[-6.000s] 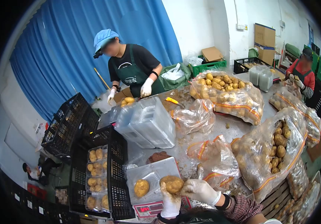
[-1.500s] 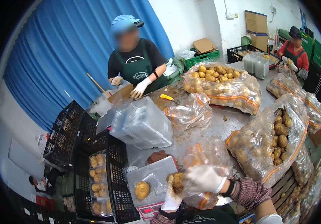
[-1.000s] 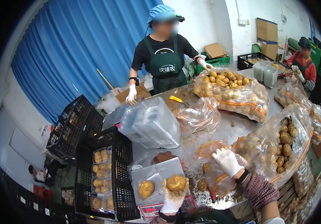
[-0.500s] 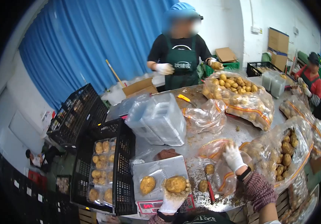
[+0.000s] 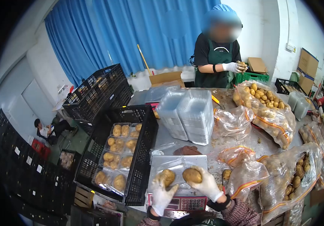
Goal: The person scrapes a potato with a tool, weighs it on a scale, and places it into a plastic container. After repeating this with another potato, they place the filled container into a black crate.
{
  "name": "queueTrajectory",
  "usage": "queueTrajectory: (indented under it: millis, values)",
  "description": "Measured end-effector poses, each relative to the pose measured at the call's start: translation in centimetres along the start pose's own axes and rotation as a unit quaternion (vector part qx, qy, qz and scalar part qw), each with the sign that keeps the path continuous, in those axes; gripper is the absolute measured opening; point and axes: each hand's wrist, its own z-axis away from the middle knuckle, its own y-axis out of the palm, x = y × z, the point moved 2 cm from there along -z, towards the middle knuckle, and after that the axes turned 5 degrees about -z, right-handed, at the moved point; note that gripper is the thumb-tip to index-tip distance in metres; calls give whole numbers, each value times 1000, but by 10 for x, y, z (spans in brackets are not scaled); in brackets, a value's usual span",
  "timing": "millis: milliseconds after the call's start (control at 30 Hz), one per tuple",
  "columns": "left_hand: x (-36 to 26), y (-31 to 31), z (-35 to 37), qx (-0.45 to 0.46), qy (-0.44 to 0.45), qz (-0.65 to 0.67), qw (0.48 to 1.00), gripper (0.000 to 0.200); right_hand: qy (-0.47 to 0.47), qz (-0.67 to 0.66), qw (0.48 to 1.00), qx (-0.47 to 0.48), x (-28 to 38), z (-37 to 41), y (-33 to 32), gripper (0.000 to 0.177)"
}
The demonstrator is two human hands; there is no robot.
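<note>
Both gloved hands are over the red and silver scale (image 5: 178, 160) at the front of the table. My left hand (image 5: 163, 194) has its fingers round a potato (image 5: 167, 177) on the clear tray. Beside it, my right hand (image 5: 206, 183) holds a larger potato (image 5: 192, 176) from the right side. The clear plastic tray (image 5: 176, 165) lies on the scale's plate, partly covered by the hands and potatoes. A brown cloth (image 5: 187, 150) is just behind the scale.
Stacked clear trays (image 5: 192, 116) stand behind the scale. A black crate (image 5: 141, 165) with packed potatoes is on the left. Open potato bags (image 5: 278, 169) lie on the right. Across the table, a co-worker (image 5: 216, 56) holds a potato. Another person sits far left.
My right hand has moved from the plastic bag to the right-hand potato. My left hand has shifted to the left-hand potato. The view has turned left, and the co-worker's hands have come together.
</note>
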Motion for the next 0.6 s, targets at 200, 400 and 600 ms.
queueTrajectory:
  millis: [200,400,600]
  values:
    - [71,42,-2,2,-148,33,988,47,-39,163,984,-56,-29,-15,87,65]
    - [71,13,14,-90,-86,131,983,30,-100,298,940,129,-27,25,59,64]
    - [93,-19,26,-105,-145,274,945,30,33,-88,991,99,-27,-36,-31,42]
